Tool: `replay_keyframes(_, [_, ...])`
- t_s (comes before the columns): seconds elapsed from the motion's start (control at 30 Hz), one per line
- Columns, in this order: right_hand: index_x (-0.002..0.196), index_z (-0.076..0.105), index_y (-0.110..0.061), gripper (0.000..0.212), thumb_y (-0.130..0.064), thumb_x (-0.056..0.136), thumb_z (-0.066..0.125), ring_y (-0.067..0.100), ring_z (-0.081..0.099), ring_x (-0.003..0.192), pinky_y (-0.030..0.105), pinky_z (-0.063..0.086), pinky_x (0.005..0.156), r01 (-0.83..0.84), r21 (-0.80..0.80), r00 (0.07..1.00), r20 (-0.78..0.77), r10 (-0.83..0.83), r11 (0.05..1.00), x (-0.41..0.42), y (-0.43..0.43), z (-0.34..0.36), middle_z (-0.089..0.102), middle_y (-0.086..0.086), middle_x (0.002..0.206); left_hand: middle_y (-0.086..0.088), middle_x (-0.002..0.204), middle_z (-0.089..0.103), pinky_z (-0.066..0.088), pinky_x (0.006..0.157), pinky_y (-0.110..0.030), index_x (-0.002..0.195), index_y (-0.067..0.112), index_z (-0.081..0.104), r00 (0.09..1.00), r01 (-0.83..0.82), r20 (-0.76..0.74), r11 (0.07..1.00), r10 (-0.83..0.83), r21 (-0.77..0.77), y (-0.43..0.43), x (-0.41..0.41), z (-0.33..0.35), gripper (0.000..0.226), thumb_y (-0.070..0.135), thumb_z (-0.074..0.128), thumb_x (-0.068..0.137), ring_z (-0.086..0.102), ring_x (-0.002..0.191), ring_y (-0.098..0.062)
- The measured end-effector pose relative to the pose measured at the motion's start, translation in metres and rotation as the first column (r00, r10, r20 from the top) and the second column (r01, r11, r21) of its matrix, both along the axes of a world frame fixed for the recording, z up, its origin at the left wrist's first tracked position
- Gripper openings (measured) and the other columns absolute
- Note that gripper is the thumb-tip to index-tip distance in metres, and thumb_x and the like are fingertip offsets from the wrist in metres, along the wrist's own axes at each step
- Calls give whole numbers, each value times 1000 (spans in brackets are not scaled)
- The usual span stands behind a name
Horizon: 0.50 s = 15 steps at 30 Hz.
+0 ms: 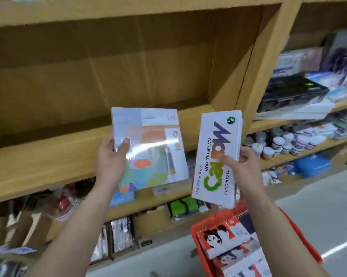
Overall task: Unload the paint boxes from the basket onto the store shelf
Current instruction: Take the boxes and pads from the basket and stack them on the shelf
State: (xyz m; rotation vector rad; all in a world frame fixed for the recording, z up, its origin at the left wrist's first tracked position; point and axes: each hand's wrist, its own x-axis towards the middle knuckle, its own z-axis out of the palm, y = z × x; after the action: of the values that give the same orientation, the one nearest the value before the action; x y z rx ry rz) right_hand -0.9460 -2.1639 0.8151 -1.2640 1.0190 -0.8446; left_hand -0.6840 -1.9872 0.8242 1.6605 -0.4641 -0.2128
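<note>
Both bare forearms raised toward the wooden shelf (38, 156), left hand (110, 158) at the shelf's front edge, thumb across a pastel paint box (152, 152), right hand (243, 168) lower, right of that edge, thumb and fingers pinching a white watercolour box (212, 172)

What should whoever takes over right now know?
Left hand grips the pastel paint box; right hand grips the white water colour box.
Both boxes are in the air before the wooden shelf, neither set down.
Done: no box shows on that shelf.
The red basket sits low on the right with more packs inside.
Left to do: shelve these two, then unload the rest.
</note>
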Motion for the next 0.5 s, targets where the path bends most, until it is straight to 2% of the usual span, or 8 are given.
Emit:
replay_keyframes(0.03, [105, 60, -22, 39, -17, 78, 87, 21, 81, 74, 34, 59, 58, -8, 12, 1000, 7, 8, 1000, 14, -3, 5, 81, 2, 95, 15, 90, 77, 54, 67, -27, 95, 32, 59, 999, -40, -7, 999, 40, -22, -8, 20, 2, 10, 31, 68, 92, 73, 79, -4])
replay_keyframes(0.1, [106, 60, -17, 38, -16, 79, 87, 22, 81, 71, 33, 59, 53, -31, 35, 999, 15, 30, 999, 41, -10, 12, 83, 2, 91, 4, 101, 75, 56, 75, -34, 104, 28, 51, 995, -89, -55, 996, 88, -22, -24, 61, 2, 23, 20, 70, 93, 72, 80, -11])
replay_keyframes(0.17, [106, 58, -15, 38, -16, 80, 86, 22, 80, 67, 29, 58, 46, -60, 53, 998, 7, 60, 997, 68, -16, 17, 83, -1, 81, -13, 116, 70, 54, 91, -42, 119, 19, 45, 988, -101, -105, 990, 111, 100, -34, 100, -3, 40, 17, 73, 90, 68, 95, -26])
replay_keyframes(0.27, [107, 56, -17, 42, -19, 79, 86, 26, 80, 67, 33, 60, 48, -106, 84, 994, -20, 108, 991, 101, -27, 23, 82, 1, 77, -15, 123, 66, 51, 99, -47, 137, 11, 41, 988, 5, -147, 949, 43, 315, -32, 140, -12, 73, 17, 84, 79, 64, 113, -33])
replay_keyframes(0.33, [109, 57, -15, 44, -20, 77, 87, 28, 81, 68, 34, 60, 50, -138, 96, 989, -42, 143, 986, 120, -33, 27, 83, 5, 80, -13, 128, 64, 46, 103, -46, 131, 15, 48, 1000, 5, -4, 856, -4, 516, -25, 154, -17, 73, 28, 88, 72, 57, 126, -33])
replay_keyframes(0.4, [107, 60, -11, 40, -17, 78, 86, 28, 80, 66, 32, 59, 47, -166, 95, 984, -45, 171, 982, 137, -41, 32, 82, 10, 80, -17, 151, 46, 32, 115, -46, 142, 19, 47, 953, -161, 290, 669, -85, 726, -20, 157, -21, 84, 49, 80, 72, 36, 144, -36])
replay_keyframes(0.43, [106, 62, -8, 37, -16, 79, 85, 29, 80, 66, 32, 59, 48, -183, 97, 981, -50, 189, 978, 145, -45, 35, 82, 12, 82, -17, 158, 37, 26, 118, -46, 146, 23, 46, 910, -198, 382, 644, -158, 739, -19, 151, -18, 84, 57, 73, 74, 29, 147, -36])
replay_keyframes(0.5, [110, 66, -2, 35, -17, 82, 82, 32, 80, 71, 35, 61, 54, -224, 106, 971, -66, 232, 969, 159, -50, 39, 82, 17, 89, -11, 163, 31, 20, 119, -45, 148, 30, 45, 824, -69, 435, 698, -363, 713, -24, 135, -16, 80, 65, 60, 78, 26, 150, -32])
